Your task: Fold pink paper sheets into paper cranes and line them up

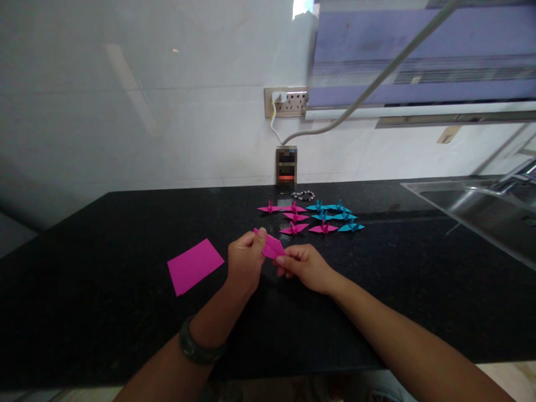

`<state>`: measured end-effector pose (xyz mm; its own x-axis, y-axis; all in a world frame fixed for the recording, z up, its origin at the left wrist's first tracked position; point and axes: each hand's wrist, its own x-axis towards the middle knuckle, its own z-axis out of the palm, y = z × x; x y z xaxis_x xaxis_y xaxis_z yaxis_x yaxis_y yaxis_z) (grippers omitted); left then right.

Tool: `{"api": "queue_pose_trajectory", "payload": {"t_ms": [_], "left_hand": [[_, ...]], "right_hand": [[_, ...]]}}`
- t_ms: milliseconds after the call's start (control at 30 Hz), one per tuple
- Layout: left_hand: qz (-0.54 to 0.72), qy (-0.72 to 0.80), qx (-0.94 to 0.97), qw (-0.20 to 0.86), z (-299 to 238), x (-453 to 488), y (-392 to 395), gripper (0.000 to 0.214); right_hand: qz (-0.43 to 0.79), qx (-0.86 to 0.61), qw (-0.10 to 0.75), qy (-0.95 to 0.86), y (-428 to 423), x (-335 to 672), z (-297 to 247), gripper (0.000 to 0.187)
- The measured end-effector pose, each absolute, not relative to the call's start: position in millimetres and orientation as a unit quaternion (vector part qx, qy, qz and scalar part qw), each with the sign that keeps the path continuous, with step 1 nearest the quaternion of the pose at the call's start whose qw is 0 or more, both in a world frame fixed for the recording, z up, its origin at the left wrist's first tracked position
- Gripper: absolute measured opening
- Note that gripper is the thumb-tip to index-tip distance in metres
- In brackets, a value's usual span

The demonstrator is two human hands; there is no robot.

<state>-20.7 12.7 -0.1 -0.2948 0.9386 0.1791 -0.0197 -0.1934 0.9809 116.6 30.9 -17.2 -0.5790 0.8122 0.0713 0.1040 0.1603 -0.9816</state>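
You face a glossy pale tiled wall (201, 128) above a shiny black worktop (104, 240), a silver metal sink (494, 218) at the frame's right edge.

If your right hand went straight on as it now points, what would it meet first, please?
Past the folded paper it holds, most likely the left hand, though exact depth is unclear.

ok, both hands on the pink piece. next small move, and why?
I'd probably have the right hand press along the near edge of the folded pink paper while the left hand steadies it. Both hands pinch it, one at each end, and it looks only partly folded beside the winged paper cranes beyond it.
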Motion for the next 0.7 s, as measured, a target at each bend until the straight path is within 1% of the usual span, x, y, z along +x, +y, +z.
{"api": "queue_pose_trajectory", "payload": {"t_ms": [167,300,400,467,567,633,700], "left_hand": [[0.641,0.482,0.426,0.418,-2.8,-24.4,18.4,0.04],[0.593,0.485,0.484,0.424,-4.2,-24.4,17.9,0.035],[0.573,0.492,0.503,0.419,-3.7,-23.7,17.1,0.032],[0.565,0.505,0.503,0.415,-2.9,-23.7,16.9,0.033],[0.511,0.511,0.534,0.439,-2.4,-24.1,16.9,0.033],[0.473,0.504,0.561,0.455,-2.9,-24.0,16.7,0.036],[0.46,0.498,0.572,0.463,-3.5,-23.0,16.3,0.038]], "right_hand": [[0.529,-0.357,0.336,-0.692,30.7,115.2,-19.0,0.031],[0.525,-0.38,0.363,-0.67,29.8,113.0,-16.7,0.032],[0.537,-0.365,0.348,-0.676,30.5,114.2,-14.5,0.034],[0.52,-0.364,0.36,-0.683,31.3,116.0,-12.5,0.032],[0.48,-0.376,0.407,-0.68,32.6,118.3,-9.4,0.028],[0.481,-0.364,0.407,-0.685,33.5,119.0,-8.6,0.028],[0.492,-0.353,0.403,-0.686,34.4,119.1,-9.6,0.028]]}}
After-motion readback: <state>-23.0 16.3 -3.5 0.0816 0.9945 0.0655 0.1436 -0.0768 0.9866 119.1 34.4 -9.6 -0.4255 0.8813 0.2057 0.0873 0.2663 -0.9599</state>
